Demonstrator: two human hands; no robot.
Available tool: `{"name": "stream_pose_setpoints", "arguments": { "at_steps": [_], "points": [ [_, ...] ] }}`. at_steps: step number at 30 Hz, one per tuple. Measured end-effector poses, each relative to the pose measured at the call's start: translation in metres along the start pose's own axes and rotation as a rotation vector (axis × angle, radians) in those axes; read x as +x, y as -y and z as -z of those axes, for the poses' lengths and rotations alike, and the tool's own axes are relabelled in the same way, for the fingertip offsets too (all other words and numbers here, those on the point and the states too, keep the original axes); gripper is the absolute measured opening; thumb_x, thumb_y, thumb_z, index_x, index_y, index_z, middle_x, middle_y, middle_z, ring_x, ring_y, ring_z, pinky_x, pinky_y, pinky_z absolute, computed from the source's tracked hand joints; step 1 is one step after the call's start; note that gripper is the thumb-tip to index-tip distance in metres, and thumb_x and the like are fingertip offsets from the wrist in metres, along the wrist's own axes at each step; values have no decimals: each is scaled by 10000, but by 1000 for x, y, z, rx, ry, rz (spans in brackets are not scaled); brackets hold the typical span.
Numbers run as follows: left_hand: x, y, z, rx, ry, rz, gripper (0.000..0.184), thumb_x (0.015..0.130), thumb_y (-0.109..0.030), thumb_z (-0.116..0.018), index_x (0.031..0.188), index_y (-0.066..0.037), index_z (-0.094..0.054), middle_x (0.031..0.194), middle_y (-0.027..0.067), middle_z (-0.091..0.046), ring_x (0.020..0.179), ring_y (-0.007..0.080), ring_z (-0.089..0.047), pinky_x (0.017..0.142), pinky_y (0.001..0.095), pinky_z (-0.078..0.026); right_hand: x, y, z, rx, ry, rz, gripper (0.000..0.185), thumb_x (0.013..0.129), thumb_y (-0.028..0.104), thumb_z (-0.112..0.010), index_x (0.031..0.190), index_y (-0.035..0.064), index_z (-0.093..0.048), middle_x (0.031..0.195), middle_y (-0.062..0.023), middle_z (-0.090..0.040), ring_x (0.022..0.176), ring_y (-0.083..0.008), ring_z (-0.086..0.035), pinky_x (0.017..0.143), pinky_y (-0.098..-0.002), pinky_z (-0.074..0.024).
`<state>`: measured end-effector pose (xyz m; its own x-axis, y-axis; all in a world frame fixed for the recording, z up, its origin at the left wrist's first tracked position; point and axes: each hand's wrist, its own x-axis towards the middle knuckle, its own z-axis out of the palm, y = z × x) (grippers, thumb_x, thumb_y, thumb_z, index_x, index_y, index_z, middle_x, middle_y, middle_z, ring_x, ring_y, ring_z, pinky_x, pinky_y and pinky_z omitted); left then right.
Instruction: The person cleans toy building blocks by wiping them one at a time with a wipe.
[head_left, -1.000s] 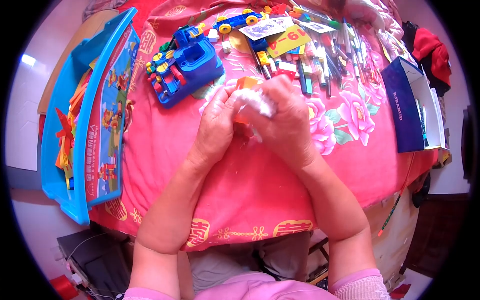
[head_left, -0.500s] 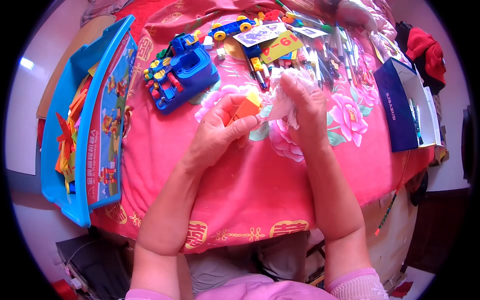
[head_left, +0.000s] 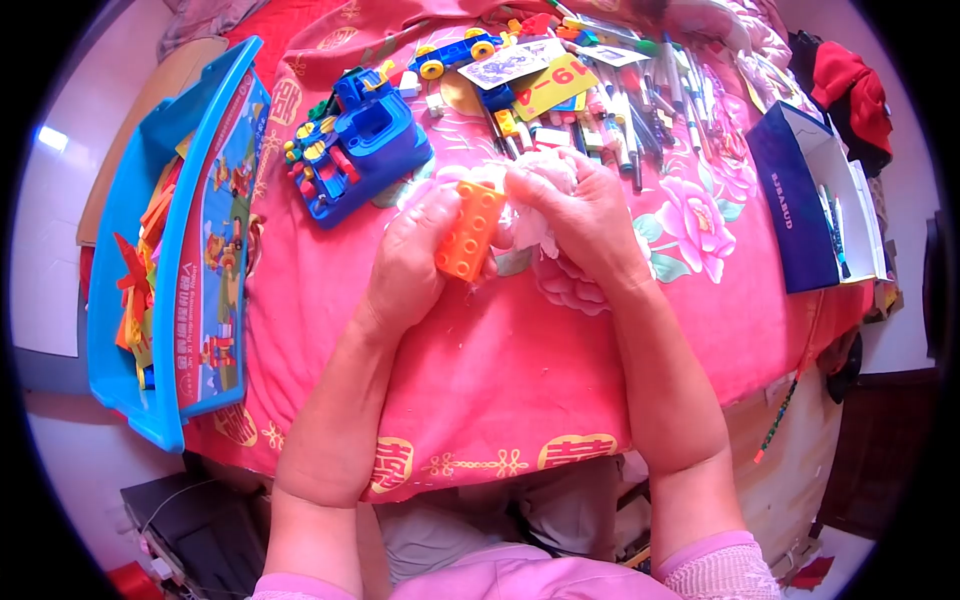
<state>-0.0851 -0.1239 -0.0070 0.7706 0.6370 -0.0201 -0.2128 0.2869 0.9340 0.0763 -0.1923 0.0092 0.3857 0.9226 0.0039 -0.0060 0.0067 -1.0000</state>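
My left hand (head_left: 412, 255) is closed around an orange building block (head_left: 470, 232), whose studded face is turned up toward the camera. Close beside it on the right, my right hand (head_left: 585, 215) pinches a crumpled white tissue (head_left: 540, 180). The tissue bunches between thumb and fingers, with a loose end hanging down next to the block. Both hands are above the middle of the pink floral cloth (head_left: 500, 370).
A blue bin (head_left: 180, 425) of colourful pieces stands at the left. Behind my hands lie a blue toy (head_left: 370, 150), a wheeled toy (head_left: 455, 52), cards (head_left: 555, 88), blocks and several pens. A dark blue box (head_left: 790, 200) holding pens is at the right.
The orange block has turned from a slant to show its studded face. My right hand with the tissue has moved left and down, closer to the block.
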Motion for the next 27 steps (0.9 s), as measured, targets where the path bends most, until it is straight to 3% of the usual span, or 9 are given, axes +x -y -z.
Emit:
{"name": "stream_pose_setpoints", "arguments": {
  "at_steps": [5, 9, 13, 16, 17, 20, 21, 22, 27],
  "points": [
    [3, 7, 6, -299, -19, 92, 355, 951, -280, -288, 1098, -14, -472, 895, 91, -596, 666, 139, -592, 510, 253, -465, -2, 1, -13, 160, -76, 184, 234, 816, 214, -624, 924, 25, -538, 752, -64, -605, 662, -96, -579, 553, -227, -448],
    [7, 12, 0, -416, -148, 84, 326, 948, -273, -309, 1085, -24, -469, 877, 80, -591, 703, 132, -589, 520, 248, -464, -10, -1, -24, -150, -69, 273, 203, 792, 171, -625, 853, 17, -509, 756, -137, -589, 682, -200, -612, 565, -305, -459],
    [11, 7, 2, -454, -225, 13, 317, 945, -268, -328, 1073, -22, -480, 891, 83, -593, 755, 143, -591, 591, 262, -486, -17, -9, -31, -449, 120, 589, 223, 700, 152, -664, 826, 47, -513, 730, -135, -553, 687, -318, -577, 582, -366, -459],
    [10, 3, 9, -378, -258, 37, 317, 944, -262, -336, 1058, -10, -492, 914, 95, -594, 791, 162, -598, 683, 286, -496, -22, -7, -33, -553, 393, 591, 215, 701, 156, -661, 815, 50, -513, 741, -130, -559, 697, -327, -574, 581, -374, -458],
    [11, 3, 8, -408, -258, 26, 320, 943, -264, -342, 1057, -7, -493, 920, 100, -594, 799, 166, -598, 698, 292, -495, -23, -6, -33, -495, 404, 617, 219, 706, 154, -663, 842, 46, -529, 745, -119, -575, 687, -285, -597, 573, -347, -463],
    [12, 3, 0, -498, -259, -3, 327, 940, -271, -359, 1056, 3, -496, 935, 112, -594, 825, 180, -600, 741, 309, -492, -24, 5, -27, -218, 296, 314, 222, 720, 147, -655, 881, 43, -542, 743, -108, -589, 666, -230, -608, 571, -313, -465],
    [12, 2, -1, -523, -252, 21, 302, 934, -268, -385, 1057, -11, -483, 905, 99, -590, 801, 163, -596, 715, 291, -496, -19, 1, -25, -227, 145, 410, 212, 740, 143, -639, 898, 35, -547, 724, -89, -592, 644, -173, -601, 573, -289, -463],
    [10, 3, -1, -450, -227, 13, 291, 938, -269, -372, 1059, -25, -475, 907, 83, -584, 777, 147, -590, 681, 274, -489, -19, 4, -25, -82, 32, 287, 194, 766, 151, -620, 879, 16, -538, 727, -88, -584, 682, -147, -594, 581, -286, -462],
    [5, 12, -6, -137, -188, -68, 246, 954, -267, -327, 1060, -75, -438, 907, 41, -558, 720, 101, -571, 585, 228, -467, -9, -2, -21, 157, -112, 275, 212, 822, 129, -564, 966, 11, -462, 873, -74, -578, 752, -111, -564, 618, -258, -464]
  ]
}}
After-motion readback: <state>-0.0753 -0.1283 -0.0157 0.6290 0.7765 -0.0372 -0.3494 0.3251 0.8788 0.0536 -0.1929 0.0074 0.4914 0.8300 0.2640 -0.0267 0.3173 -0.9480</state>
